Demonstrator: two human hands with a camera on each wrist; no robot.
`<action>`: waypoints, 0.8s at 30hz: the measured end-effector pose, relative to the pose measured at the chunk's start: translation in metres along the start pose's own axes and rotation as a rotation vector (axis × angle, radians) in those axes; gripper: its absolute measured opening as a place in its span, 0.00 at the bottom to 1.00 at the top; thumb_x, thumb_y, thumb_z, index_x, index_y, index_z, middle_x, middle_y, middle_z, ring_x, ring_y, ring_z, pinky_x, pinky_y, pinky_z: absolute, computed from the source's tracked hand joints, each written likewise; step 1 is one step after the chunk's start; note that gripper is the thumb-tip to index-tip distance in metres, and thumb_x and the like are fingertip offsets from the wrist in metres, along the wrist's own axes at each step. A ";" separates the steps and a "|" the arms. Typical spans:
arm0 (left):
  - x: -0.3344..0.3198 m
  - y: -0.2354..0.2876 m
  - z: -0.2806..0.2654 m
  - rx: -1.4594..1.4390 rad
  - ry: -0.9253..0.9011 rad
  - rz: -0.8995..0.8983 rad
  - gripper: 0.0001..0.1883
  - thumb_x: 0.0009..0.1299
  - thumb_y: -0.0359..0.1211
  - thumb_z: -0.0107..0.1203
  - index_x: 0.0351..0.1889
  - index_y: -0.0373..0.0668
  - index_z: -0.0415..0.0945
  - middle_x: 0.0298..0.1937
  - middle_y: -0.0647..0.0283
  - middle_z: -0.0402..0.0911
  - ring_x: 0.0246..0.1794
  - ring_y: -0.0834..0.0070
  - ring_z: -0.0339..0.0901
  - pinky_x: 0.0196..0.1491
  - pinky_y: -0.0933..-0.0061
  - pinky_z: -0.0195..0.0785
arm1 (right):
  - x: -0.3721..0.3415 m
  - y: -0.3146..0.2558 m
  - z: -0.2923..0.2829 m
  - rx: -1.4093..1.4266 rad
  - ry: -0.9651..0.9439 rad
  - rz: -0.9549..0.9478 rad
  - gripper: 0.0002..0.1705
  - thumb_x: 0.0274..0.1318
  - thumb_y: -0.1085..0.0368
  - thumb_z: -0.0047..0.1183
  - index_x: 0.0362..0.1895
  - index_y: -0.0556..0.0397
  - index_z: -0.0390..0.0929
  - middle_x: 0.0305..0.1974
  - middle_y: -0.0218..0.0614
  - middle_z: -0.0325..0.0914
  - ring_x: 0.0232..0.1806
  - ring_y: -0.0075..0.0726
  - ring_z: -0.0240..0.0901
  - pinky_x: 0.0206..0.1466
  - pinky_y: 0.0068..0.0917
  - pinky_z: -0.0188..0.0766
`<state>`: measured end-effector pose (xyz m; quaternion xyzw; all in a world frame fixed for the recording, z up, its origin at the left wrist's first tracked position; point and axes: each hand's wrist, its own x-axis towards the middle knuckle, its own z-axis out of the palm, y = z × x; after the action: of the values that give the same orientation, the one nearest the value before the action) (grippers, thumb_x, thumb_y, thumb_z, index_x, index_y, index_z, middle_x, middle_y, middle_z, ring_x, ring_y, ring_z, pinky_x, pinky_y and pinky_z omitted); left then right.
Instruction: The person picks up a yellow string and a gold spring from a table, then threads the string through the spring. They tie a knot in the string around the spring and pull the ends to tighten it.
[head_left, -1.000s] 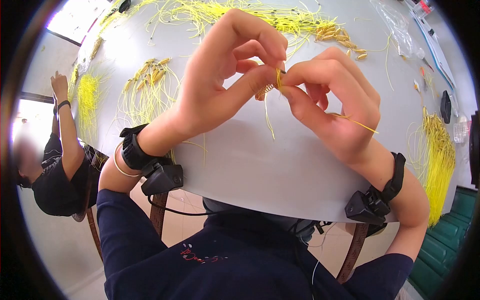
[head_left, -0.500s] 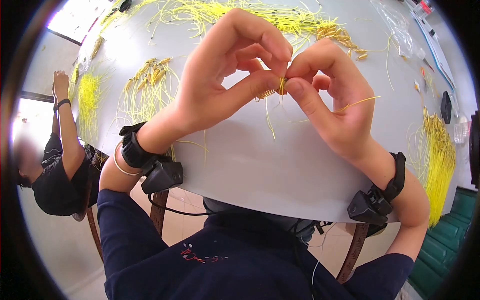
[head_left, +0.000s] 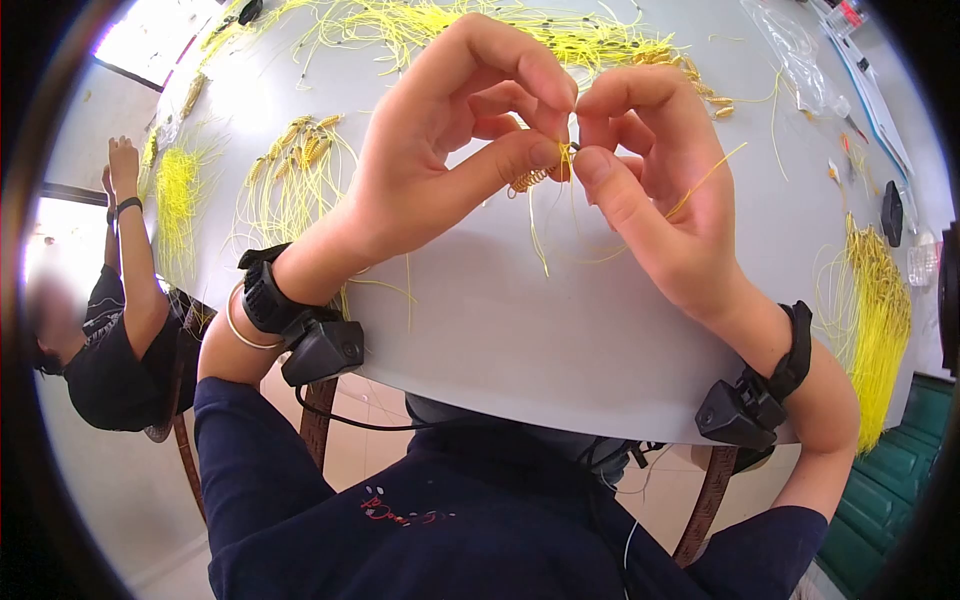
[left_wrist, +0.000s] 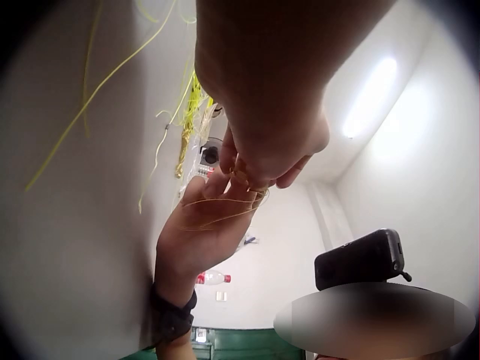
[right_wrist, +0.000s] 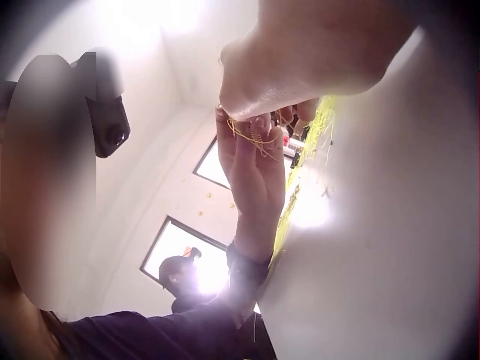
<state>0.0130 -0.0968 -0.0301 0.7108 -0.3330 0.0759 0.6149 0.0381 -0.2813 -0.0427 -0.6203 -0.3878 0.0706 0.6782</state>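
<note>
In the head view a small gold coil [head_left: 530, 180] with yellow line hangs at the fingertips of the left hand [head_left: 430, 160], whose thumb and forefinger pinch it. Against it, the thumb and fingers of the right hand [head_left: 670, 200] pinch the yellow line beside a tiny dark piece [head_left: 574, 147]. A yellow line end [head_left: 715, 175] sticks out across the right palm. The left wrist view shows loops of thin line [left_wrist: 217, 214] in front of the right hand [left_wrist: 206, 240]. Fingers partly hide the coil and any knot.
On the grey table [head_left: 480, 330] lie a coil bundle [head_left: 300, 150] at left, a long heap of yellow lines [head_left: 450, 25] at the back and a yellow bundle [head_left: 875, 340] at right. A clear plastic bag [head_left: 800, 70] lies back right. Another person [head_left: 120, 310] sits at left.
The right hand's fingertips have shifted and its thumb now lies higher; the line end across its palm has swung upward. A thin loop now hangs below the fingers. The left hand has barely moved.
</note>
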 end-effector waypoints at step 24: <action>0.003 -0.001 0.000 0.010 -0.001 -0.002 0.13 0.64 0.17 0.46 0.44 0.39 0.60 0.38 0.62 0.66 0.38 0.79 0.68 0.40 0.76 0.69 | 0.002 0.001 -0.004 0.194 0.029 0.103 0.07 0.55 0.70 0.47 0.39 0.55 0.66 0.35 0.28 0.66 0.32 0.17 0.63 0.29 0.16 0.61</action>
<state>0.0159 -0.0983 -0.0289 0.7141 -0.3321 0.0768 0.6115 0.0422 -0.2828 -0.0419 -0.5717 -0.3370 0.1334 0.7361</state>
